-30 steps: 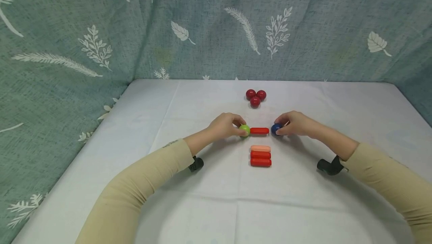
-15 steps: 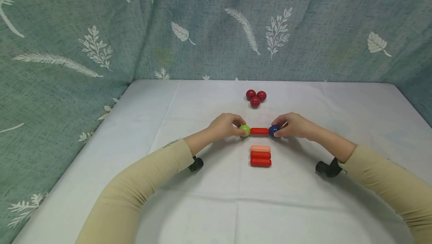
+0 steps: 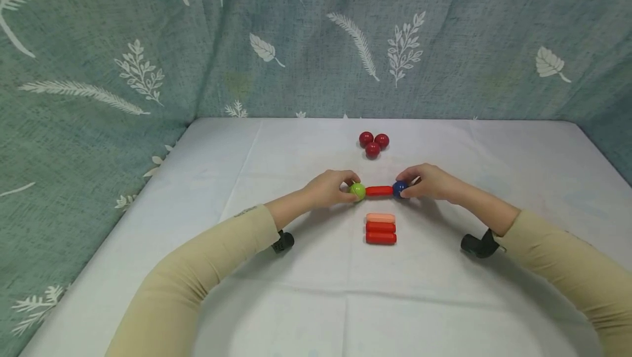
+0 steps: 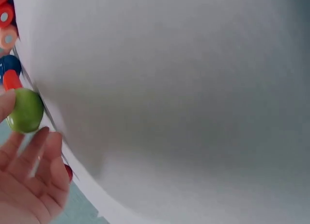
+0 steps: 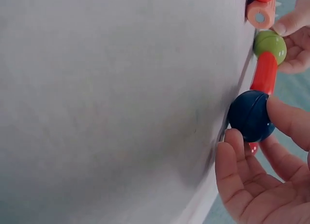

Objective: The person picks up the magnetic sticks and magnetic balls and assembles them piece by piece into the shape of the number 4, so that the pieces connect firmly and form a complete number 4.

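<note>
In the head view, a red rod [image 3: 379, 191] lies on the table between a green ball [image 3: 357, 191] and a blue ball [image 3: 400, 189], touching both in one line. My left hand [image 3: 329, 188] has thumb and fingers around the green ball's left side. In the left wrist view the thumb meets this ball, while the fingertips [image 4: 44, 132] sit close at its lower edge. The blue ball is pinched by my right hand [image 3: 430, 182] between thumb and fingers, as the right wrist view shows with the dark blue ball [image 5: 251, 116].
Three red balls [image 3: 372, 150] sit in a cluster behind the hands. Nearer lie two red rods [image 3: 381, 238] and a salmon rod [image 3: 381, 217], side by side. A white cloth covers the table [image 3: 296, 313]; a patterned curtain [image 3: 306, 44] hangs behind.
The blue ball has moved left in my right hand, closing the gap to the red rod's end. My left hand has drawn back slightly, showing more of the green ball.
</note>
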Tool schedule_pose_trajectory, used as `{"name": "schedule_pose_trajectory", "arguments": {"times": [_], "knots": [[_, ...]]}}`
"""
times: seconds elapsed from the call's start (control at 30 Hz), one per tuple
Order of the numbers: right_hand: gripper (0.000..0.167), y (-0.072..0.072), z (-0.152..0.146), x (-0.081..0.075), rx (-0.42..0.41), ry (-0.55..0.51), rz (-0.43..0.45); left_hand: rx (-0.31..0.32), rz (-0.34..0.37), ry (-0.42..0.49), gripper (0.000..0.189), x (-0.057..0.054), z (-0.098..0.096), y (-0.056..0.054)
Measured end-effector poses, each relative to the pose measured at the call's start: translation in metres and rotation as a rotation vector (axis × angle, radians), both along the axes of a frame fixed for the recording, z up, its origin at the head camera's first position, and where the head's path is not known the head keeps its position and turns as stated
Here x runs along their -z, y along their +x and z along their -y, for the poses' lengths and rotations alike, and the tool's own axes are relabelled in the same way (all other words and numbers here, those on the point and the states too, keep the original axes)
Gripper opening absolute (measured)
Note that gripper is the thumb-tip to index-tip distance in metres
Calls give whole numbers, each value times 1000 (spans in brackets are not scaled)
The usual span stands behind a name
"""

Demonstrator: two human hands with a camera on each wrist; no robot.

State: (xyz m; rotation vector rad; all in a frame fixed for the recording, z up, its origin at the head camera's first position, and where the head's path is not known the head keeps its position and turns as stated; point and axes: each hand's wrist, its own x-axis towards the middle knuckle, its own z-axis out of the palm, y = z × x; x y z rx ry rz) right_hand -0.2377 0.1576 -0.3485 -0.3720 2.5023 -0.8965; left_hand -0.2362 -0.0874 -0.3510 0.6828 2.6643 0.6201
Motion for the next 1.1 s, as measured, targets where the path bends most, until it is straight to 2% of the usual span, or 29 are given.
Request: {"name": "schedule_pose_trajectory", "arguments": {"times": [0.27, 0.53, 0.83, 0.97, 1.1], "knots": [[38, -11, 2, -2, 50, -15, 34, 132, -4, 16, 29, -6, 7, -2], [39, -20, 9, -2, 82, -43, 69, 237, 40, 20, 33, -5, 6, -5], [40, -24, 16, -4, 104, -77, 90, 299, 91, 39, 35, -4, 5, -9], [40, -26, 16, -4, 108, -79, 96, 293, 118, 45, 35, -2, 4, -11], [42, -26, 16, -3, 109, -75, 93, 287, 114, 46, 34, -2, 3, -11]]}}
